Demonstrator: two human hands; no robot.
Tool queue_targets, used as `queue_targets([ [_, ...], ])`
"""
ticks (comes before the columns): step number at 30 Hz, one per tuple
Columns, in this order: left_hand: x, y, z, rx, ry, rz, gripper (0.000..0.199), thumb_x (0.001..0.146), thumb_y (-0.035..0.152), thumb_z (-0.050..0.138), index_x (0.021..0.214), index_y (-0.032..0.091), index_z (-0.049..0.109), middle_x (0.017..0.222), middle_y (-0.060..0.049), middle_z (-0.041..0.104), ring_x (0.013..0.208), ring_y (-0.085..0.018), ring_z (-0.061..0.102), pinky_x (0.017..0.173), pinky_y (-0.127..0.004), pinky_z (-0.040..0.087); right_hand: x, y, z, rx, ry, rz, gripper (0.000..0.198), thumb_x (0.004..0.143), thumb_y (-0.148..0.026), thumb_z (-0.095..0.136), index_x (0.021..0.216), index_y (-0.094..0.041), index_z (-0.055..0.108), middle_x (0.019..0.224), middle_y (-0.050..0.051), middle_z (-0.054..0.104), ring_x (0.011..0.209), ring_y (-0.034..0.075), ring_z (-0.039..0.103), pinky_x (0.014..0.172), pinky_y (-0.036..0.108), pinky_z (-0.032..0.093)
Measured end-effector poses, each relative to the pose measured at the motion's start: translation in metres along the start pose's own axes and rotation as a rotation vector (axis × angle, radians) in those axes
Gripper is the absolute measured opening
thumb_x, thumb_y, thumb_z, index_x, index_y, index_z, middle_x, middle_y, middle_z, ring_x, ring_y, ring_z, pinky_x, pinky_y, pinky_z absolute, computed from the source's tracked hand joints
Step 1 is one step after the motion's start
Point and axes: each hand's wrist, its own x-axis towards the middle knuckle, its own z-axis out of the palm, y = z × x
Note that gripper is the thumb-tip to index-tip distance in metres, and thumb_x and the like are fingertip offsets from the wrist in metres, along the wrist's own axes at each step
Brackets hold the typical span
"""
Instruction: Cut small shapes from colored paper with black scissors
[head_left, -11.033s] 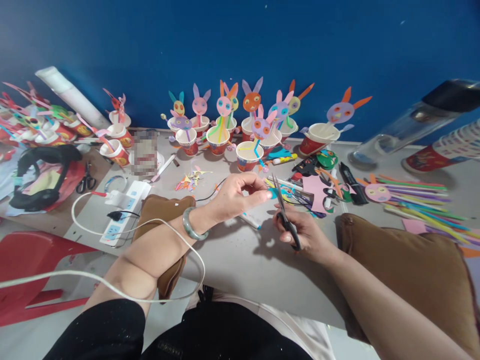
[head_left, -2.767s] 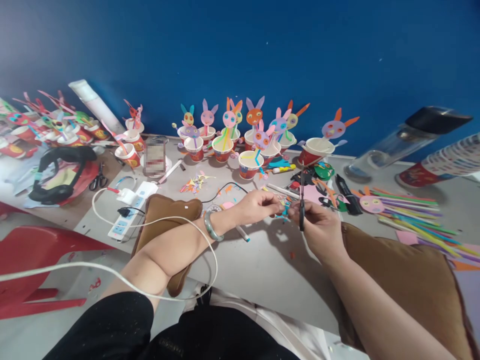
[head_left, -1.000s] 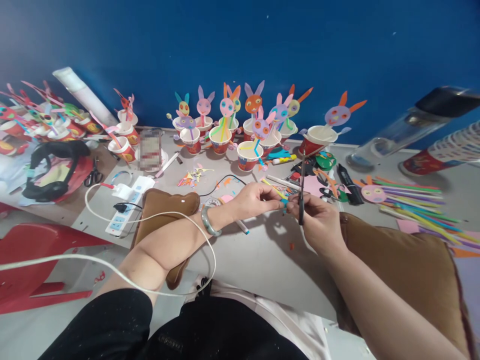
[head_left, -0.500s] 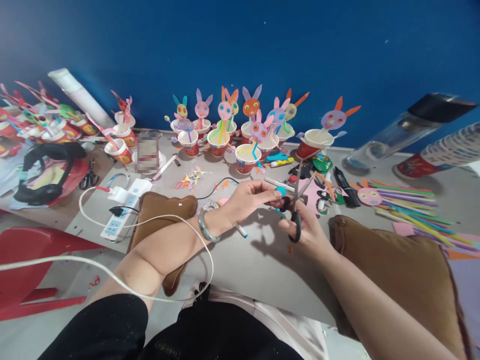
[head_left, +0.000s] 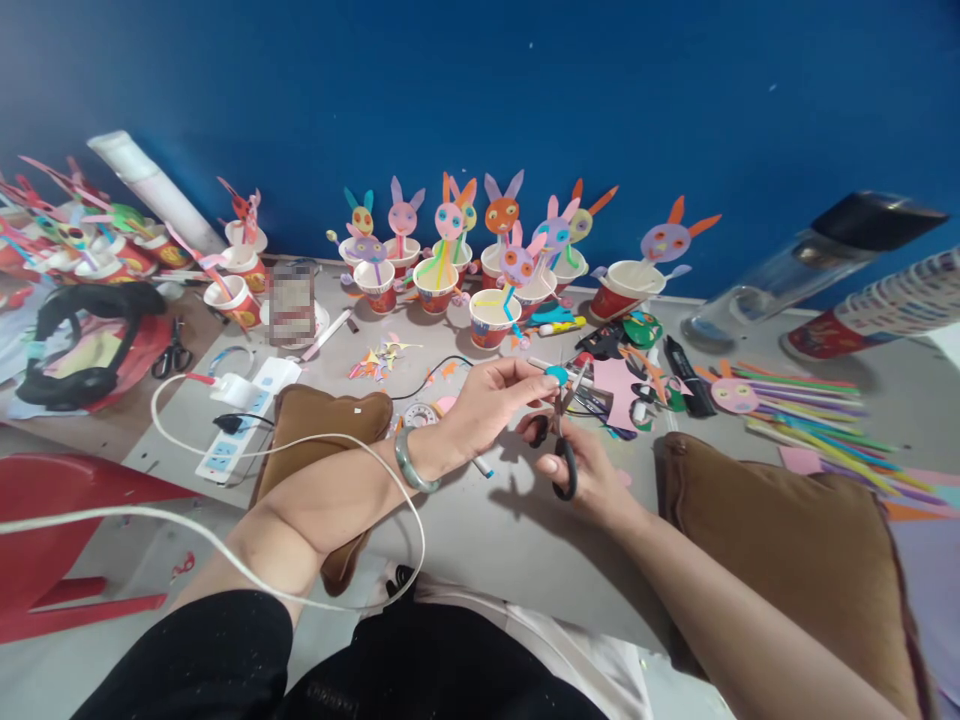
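Note:
My left hand (head_left: 504, 402), with a jade-like bangle (head_left: 410, 462) on its wrist, pinches a small blue paper piece (head_left: 556, 375) between thumb and fingers. Black-handled scissors (head_left: 568, 470) are in my right hand (head_left: 592, 468), thumb and fingers through the loops. Their blades point up and away, spread apart, right by the blue piece; whether they touch it I cannot tell. Behind the hands stand several paper cups (head_left: 495, 325) with paper rabbit heads (head_left: 517, 266) on coloured stems. Paper scraps (head_left: 382, 360) lie on the table to the left.
Brown cushions (head_left: 780, 560) rest at the table's front edge. A white cable (head_left: 360, 435) loops over my left forearm from a power strip (head_left: 251, 420). At right are a glass bottle (head_left: 795, 270), stacked cups (head_left: 877, 310), coloured strips (head_left: 817, 400) and a black marker (head_left: 688, 378).
The scissors in my right hand have moved left and slightly down, and their blades have spread wider beside the blue paper piece. My left hand stays almost in place.

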Motion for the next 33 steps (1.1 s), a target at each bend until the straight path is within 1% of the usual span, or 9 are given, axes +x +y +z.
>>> queue_targets([
  [9, -0.001, -0.006, 0.001, -0.003, 0.035, -0.002, 0.035, 0.07, 0.045, 0.081, 0.067, 0.016, 0.062, 0.066, 0.0, 0.058, 0.066, -0.009, 0.055, 0.065, -0.026, 0.046, 0.001, -0.003, 0.004, -0.009, 0.017, -0.029, 0.066, 0.075, -0.085, 0.053, 0.081, -0.019, 0.059, 0.082, 0.006, 0.062, 0.076, 0.022, 0.057, 0.068, 0.033, 0.046],
  [14, 0.0, -0.009, -0.002, 0.026, 0.015, -0.012, 0.034, 0.072, 0.044, 0.078, 0.067, 0.015, 0.061, 0.068, 0.0, 0.059, 0.068, -0.009, 0.054, 0.069, -0.027, 0.045, 0.002, -0.006, 0.005, -0.015, 0.023, -0.03, 0.065, 0.075, -0.085, 0.053, 0.077, -0.02, 0.058, 0.076, 0.005, 0.062, 0.072, 0.021, 0.056, 0.066, 0.032, 0.045],
  [21, 0.001, -0.01, -0.001, 0.009, 0.016, -0.003, 0.034, 0.069, 0.044, 0.079, 0.068, 0.015, 0.06, 0.068, 0.001, 0.059, 0.068, -0.009, 0.055, 0.071, -0.027, 0.045, 0.002, -0.007, 0.005, -0.037, 0.049, -0.002, 0.066, 0.074, -0.086, 0.054, 0.073, -0.02, 0.058, 0.074, 0.005, 0.062, 0.069, 0.02, 0.055, 0.061, 0.031, 0.044],
  [24, 0.0, -0.009, 0.0, 0.003, 0.028, -0.02, 0.035, 0.068, 0.044, 0.08, 0.067, 0.015, 0.06, 0.067, 0.001, 0.059, 0.068, -0.009, 0.055, 0.071, -0.027, 0.044, 0.002, -0.005, 0.006, -0.001, 0.06, 0.002, 0.064, 0.074, -0.085, 0.056, 0.071, -0.021, 0.057, 0.073, 0.005, 0.062, 0.069, 0.019, 0.054, 0.062, 0.031, 0.044],
  [27, 0.001, -0.01, -0.001, 0.007, 0.034, -0.034, 0.035, 0.07, 0.044, 0.078, 0.068, 0.015, 0.06, 0.068, 0.001, 0.058, 0.069, -0.01, 0.055, 0.072, -0.027, 0.044, 0.001, -0.004, 0.006, 0.09, 0.071, 0.021, 0.062, 0.076, -0.083, 0.056, 0.071, -0.021, 0.057, 0.076, 0.006, 0.064, 0.07, 0.02, 0.056, 0.065, 0.034, 0.047],
  [30, 0.003, -0.011, -0.003, 0.027, 0.029, -0.039, 0.033, 0.072, 0.045, 0.076, 0.07, 0.015, 0.061, 0.07, 0.001, 0.059, 0.073, -0.01, 0.056, 0.073, -0.028, 0.044, 0.001, -0.003, 0.003, 0.206, 0.154, 0.045, 0.055, 0.081, -0.076, 0.057, 0.071, -0.022, 0.057, 0.08, 0.006, 0.065, 0.076, 0.023, 0.059, 0.071, 0.037, 0.05],
  [33, 0.004, -0.012, -0.004, 0.081, 0.021, -0.054, 0.031, 0.071, 0.044, 0.077, 0.072, 0.016, 0.065, 0.071, 0.001, 0.06, 0.073, -0.011, 0.055, 0.072, -0.028, 0.043, 0.002, -0.003, -0.004, 0.222, 0.319, 0.054, 0.037, 0.083, -0.056, 0.068, 0.071, -0.023, 0.06, 0.083, 0.005, 0.065, 0.082, 0.023, 0.06, 0.078, 0.038, 0.05],
])
